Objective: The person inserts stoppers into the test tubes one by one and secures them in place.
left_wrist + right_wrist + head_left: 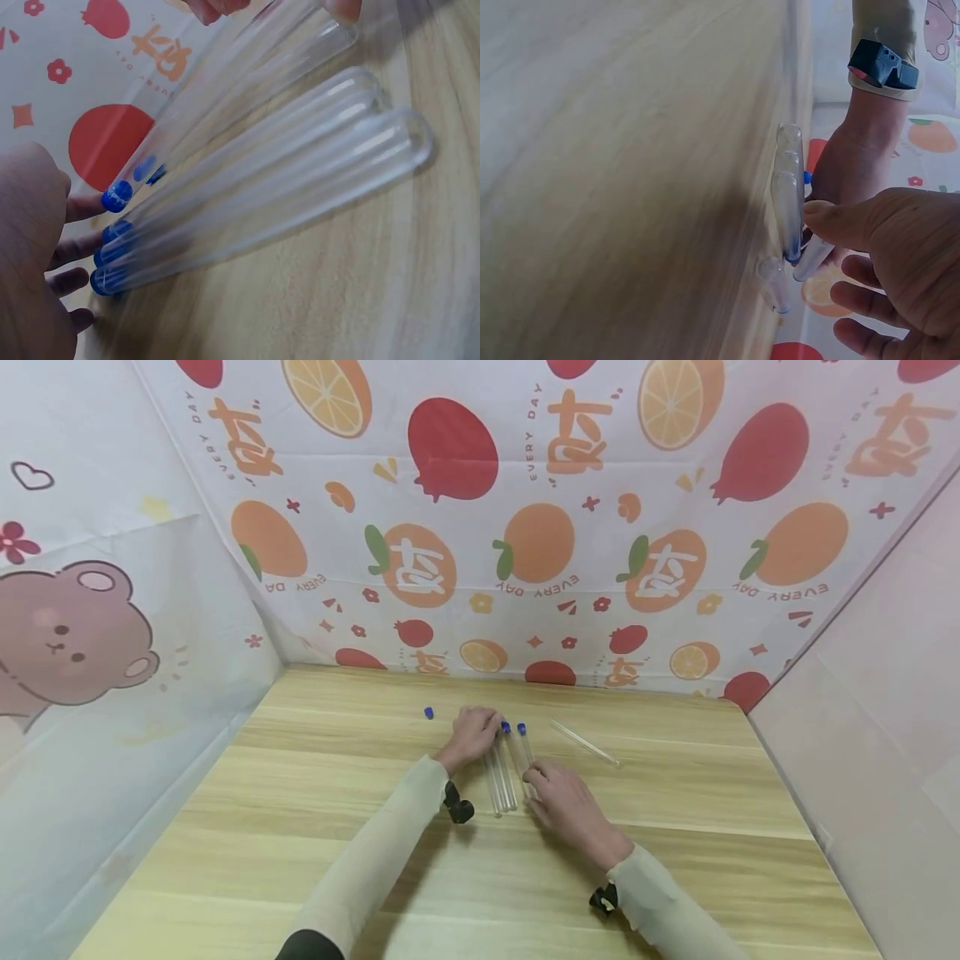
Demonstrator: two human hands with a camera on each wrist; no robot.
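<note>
In the head view three clear test tubes with blue caps (497,781) lie side by side on the table. My left hand (474,732) is at their capped ends, fingers extended against the caps (109,279) in the left wrist view. Its forefinger touches the cap (118,195) of another test tube. My right hand (566,797) pinches that test tube (814,259) near its rounded end, between thumb and forefinger; the forefinger is mostly hidden in the right wrist view. One more capped test tube (527,748) lies beside it, partly behind my right fingers.
An uncapped clear tube (585,743) lies at an angle to the right on the wooden table (480,893). A loose blue cap (429,713) sits left of my left hand. Printed cloth walls (487,610) border the table at the back and sides.
</note>
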